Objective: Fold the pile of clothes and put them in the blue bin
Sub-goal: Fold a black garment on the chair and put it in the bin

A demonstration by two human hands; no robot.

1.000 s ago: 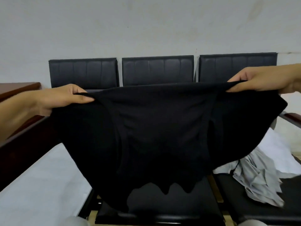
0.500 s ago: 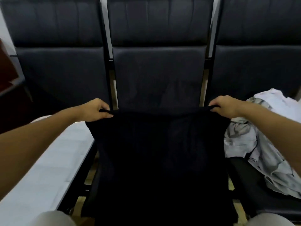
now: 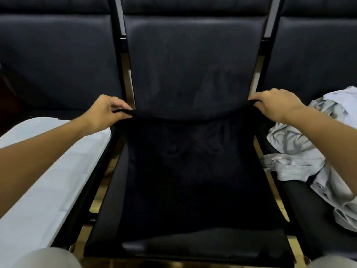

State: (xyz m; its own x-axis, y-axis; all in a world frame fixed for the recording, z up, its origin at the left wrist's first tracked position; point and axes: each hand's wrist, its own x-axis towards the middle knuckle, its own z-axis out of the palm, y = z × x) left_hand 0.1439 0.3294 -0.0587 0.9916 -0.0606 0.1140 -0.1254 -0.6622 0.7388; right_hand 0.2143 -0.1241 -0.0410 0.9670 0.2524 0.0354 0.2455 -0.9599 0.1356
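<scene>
Both hands, left hand (image 3: 105, 113) and right hand (image 3: 276, 104), pinch black garment (image 3: 193, 171) corners | now lowered from mid-air onto seat (image 3: 108, 219) below fingers | ready to fold

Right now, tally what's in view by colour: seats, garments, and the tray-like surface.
Black chair seats: 3 (middle seat)
Black garment: 1, pinched by left hand and right hand
Light grey clothes pile: 1
White surface: 1
Total: 6

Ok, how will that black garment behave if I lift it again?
Probably floppy: the black garment sags between the left hand and right hand. Likely light, since pinches hold it. It drapes over the seat, so probably won't slide.
</scene>
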